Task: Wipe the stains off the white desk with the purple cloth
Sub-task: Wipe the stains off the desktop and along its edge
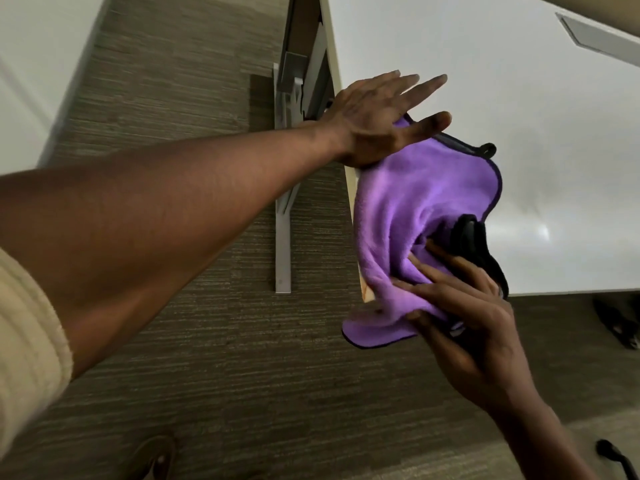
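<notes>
The purple cloth (415, 202), dark-edged with a black underside, drapes over the near left corner of the white desk (519, 98) and hangs past its edge. My left hand (374, 119) lies with straight, spread fingers at the desk's left edge, its palm and thumb pressing the cloth's upper corner. My right hand (467, 313) grips the cloth's lower part at the desk's front corner, fingers on the purple side. No stains are plainly visible on the bare desk top.
A grey cable cutout (595, 38) sits at the desk's far right. The grey metal desk leg (282, 237) stands on brown carpet to the left. Another white surface (34, 64) is at far left. A shoe (156, 459) shows below; dark objects (616, 320) lie under the desk.
</notes>
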The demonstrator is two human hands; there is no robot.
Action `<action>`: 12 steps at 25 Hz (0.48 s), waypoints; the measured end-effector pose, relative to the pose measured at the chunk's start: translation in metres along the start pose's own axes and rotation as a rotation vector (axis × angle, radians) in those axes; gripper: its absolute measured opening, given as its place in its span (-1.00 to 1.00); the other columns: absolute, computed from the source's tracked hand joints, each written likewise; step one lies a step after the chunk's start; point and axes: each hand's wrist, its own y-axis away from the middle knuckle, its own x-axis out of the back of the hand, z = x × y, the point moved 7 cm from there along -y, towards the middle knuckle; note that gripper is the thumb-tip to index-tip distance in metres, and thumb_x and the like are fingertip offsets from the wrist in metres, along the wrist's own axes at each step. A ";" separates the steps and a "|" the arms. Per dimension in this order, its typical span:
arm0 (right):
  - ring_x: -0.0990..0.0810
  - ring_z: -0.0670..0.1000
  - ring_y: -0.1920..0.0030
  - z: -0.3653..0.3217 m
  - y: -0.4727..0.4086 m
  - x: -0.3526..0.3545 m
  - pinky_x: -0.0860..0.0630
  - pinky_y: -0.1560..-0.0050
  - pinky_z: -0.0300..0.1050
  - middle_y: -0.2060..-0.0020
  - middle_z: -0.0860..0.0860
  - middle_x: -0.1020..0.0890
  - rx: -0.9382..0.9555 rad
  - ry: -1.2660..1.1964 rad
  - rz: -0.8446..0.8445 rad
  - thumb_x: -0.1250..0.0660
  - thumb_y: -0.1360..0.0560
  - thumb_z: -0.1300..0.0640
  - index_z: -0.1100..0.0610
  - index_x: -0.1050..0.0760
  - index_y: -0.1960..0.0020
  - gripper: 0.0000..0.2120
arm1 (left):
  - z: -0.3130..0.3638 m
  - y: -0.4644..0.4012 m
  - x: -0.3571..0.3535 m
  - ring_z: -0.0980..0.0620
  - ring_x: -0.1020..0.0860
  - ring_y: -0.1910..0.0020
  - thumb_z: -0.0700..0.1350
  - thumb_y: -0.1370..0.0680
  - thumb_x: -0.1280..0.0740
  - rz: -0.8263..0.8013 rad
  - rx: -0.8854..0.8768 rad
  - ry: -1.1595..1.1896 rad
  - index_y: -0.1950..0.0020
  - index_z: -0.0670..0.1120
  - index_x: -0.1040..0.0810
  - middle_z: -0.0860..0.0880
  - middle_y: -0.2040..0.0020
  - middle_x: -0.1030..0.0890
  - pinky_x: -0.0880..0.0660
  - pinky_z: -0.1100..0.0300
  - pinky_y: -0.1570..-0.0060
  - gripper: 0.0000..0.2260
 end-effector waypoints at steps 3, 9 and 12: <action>-0.51 0.04 -0.46 0.032 -0.001 0.029 -0.43 -0.48 0.23 -0.34 -0.22 -0.62 -0.215 -0.061 0.153 -0.38 -0.53 -0.12 -0.30 -0.58 -0.25 -0.70 | -0.001 -0.001 0.000 -0.09 -0.19 -0.63 0.39 -0.61 0.08 0.035 -0.016 0.000 -0.68 0.16 0.02 -0.07 -0.66 -0.21 -0.12 -0.09 -0.58 -0.33; -0.45 -0.07 -0.46 -0.028 -0.014 -0.018 -0.39 -0.38 0.16 -0.32 -0.54 -0.48 -0.128 0.043 0.189 -0.34 -0.53 -0.11 -0.31 -0.55 -0.27 -0.69 | 0.000 -0.002 0.002 -0.08 -0.36 -0.53 0.36 -0.62 0.06 0.077 -0.042 -0.006 -0.68 0.12 -0.03 -0.05 -0.59 -0.36 -0.21 -0.05 -0.51 -0.33; -0.48 -0.02 -0.45 -0.026 -0.018 -0.012 -0.42 -0.39 0.18 -0.31 -0.40 -0.56 -0.110 0.065 0.086 -0.33 -0.55 -0.15 -0.35 -0.54 -0.27 -0.70 | 0.002 -0.004 0.001 -0.09 -0.42 -0.46 0.38 -0.60 0.07 0.051 -0.054 -0.012 -0.69 0.10 -0.04 -0.07 -0.51 -0.45 -0.25 -0.05 -0.48 -0.31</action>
